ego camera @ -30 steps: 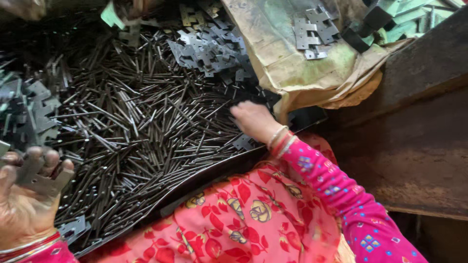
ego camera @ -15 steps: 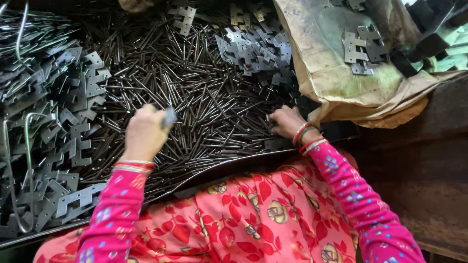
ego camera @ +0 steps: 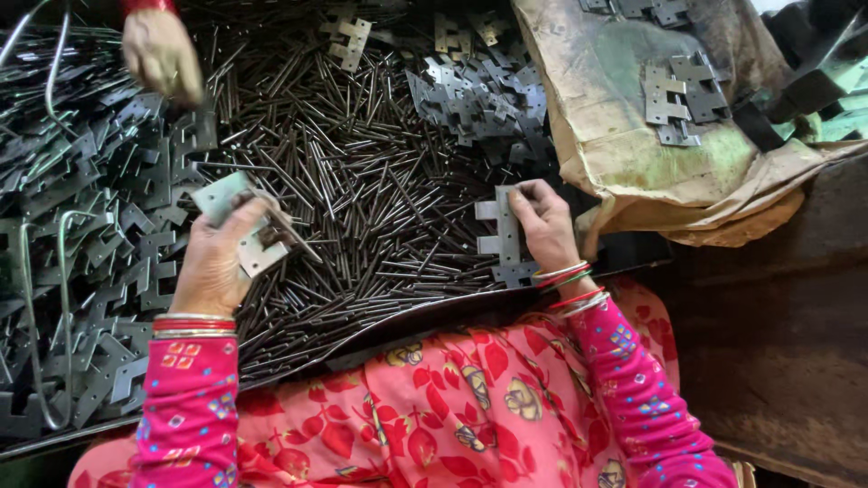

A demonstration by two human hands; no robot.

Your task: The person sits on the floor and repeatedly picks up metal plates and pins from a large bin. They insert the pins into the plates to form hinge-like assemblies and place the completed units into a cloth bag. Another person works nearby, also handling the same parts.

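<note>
My left hand (ego camera: pixel 212 262) grips a grey metal hinge leaf (ego camera: pixel 237 221) over a thick heap of thin dark metal pins (ego camera: pixel 362 208). My right hand (ego camera: pixel 542 221) holds another notched hinge leaf (ego camera: pixel 504 233) upright at the right edge of the pin heap. Both wrists wear bangles above pink patterned sleeves. A mound of loose hinge leaves (ego camera: pixel 99 235) lies just left of my left hand.
Another person's hand (ego camera: pixel 161 52) reaches into the pile at the top left. More hinge leaves (ego camera: pixel 470 90) lie at the top centre. A worn brown sack (ego camera: pixel 624 136) carrying a few hinge leaves (ego camera: pixel 674 95) sits at the right, beside dark ground.
My left hand has lifted a hinge leaf out of the pile. My right hand has taken up another leaf. The view has shifted, and another person's hand has come in at top left.
</note>
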